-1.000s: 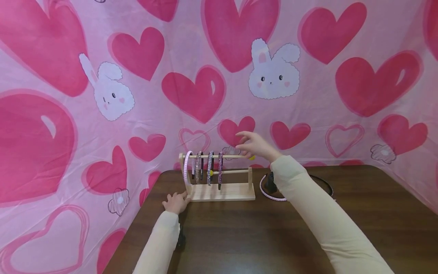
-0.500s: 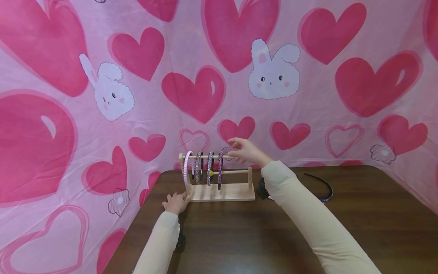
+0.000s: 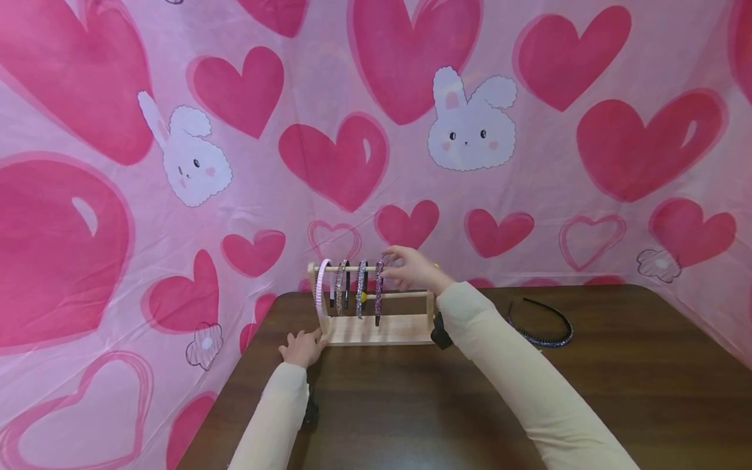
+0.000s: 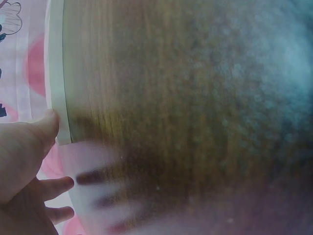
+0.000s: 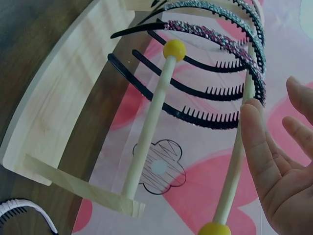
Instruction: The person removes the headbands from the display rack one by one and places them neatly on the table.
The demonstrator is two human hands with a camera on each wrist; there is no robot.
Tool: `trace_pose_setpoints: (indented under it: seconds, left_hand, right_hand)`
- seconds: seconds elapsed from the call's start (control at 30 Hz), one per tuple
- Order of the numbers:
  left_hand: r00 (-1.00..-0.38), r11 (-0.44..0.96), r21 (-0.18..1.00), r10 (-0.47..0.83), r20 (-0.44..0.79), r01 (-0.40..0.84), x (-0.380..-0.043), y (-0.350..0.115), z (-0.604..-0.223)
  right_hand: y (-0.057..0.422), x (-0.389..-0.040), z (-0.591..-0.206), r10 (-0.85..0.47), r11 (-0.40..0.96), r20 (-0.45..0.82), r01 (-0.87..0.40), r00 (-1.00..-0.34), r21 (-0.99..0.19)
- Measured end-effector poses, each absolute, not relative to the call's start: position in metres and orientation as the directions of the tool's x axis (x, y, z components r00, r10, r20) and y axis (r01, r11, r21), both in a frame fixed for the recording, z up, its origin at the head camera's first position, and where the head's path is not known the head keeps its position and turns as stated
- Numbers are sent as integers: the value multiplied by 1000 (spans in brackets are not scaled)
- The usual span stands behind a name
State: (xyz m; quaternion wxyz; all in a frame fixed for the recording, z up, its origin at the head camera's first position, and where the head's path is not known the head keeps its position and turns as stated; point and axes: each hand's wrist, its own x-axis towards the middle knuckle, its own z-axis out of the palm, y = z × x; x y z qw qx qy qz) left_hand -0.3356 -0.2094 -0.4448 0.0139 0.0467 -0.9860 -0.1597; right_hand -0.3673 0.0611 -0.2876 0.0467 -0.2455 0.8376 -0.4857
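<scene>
A wooden headband rack (image 3: 382, 334) stands on the table, with several headbands hung over its upper rod. From left to right they include a pink ribbed headband (image 3: 320, 287), a gold glittery headband (image 3: 339, 294), a silver-blue glittery headband (image 3: 360, 297) and a purple-pink glittery headband (image 3: 378, 303). My left hand (image 3: 302, 348) rests at the rack's left end, its thumb against the base (image 4: 57, 78) and its other fingers spread. Beside the purple-pink headband, my right hand (image 3: 411, 269) reaches over the upper rod. In the right wrist view a fingertip touches or nearly touches rod and headband; nothing is gripped.
A black headband with dark glitter (image 3: 552, 341) lies on the brown table (image 3: 411, 405), right of the rack. A pink headband (image 5: 29, 203) shows on the table in the right wrist view. Yellow balls (image 5: 174, 50) cap the rods. A pink heart-patterned cloth (image 3: 329, 85) hangs behind.
My right hand has moved left and down along the upper rod to the purple-pink headband. The left hand and the rack stay in place.
</scene>
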Motion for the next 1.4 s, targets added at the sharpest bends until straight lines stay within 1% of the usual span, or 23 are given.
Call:
trace_pose_setpoints:
  seconds: [0.17, 0.4, 0.63, 0.8, 1.03, 1.17, 1.4]
  left_hand:
    - [-995, 944, 320, -96, 15, -86, -336, -210, -445]
    - [-995, 946, 313, -99, 21, -87, -337, -210, -447]
    - [-995, 943, 320, -101, 19, -90, -337, -210, -446]
    - [-995, 940, 328, -102, 16, -91, -339, -210, -447]
    - [-994, 947, 310, -102, 46, -82, -340, -211, -449]
    - [-994, 938, 335, -105, 29, -89, -341, -211, -450]
    - [-995, 947, 314, -90, 38, -74, -340, -213, -451]
  right_hand:
    - [52, -367, -291, -447, 413, 129, -332, -885, -848]
    - [45, -364, -296, -445, 432, 128, -338, -886, -836]
    - [40, -364, -298, -436, 437, 112, -319, -893, -841]
    - [37, -365, -301, -405, 436, 131, -317, -905, -842]
    - [37, -369, -305, -348, 439, 153, -305, -925, -845]
    - [39, -370, -305, -336, 432, 170, -313, -926, -846]
    - [46, -369, -301, -321, 425, 215, -343, -922, -838]
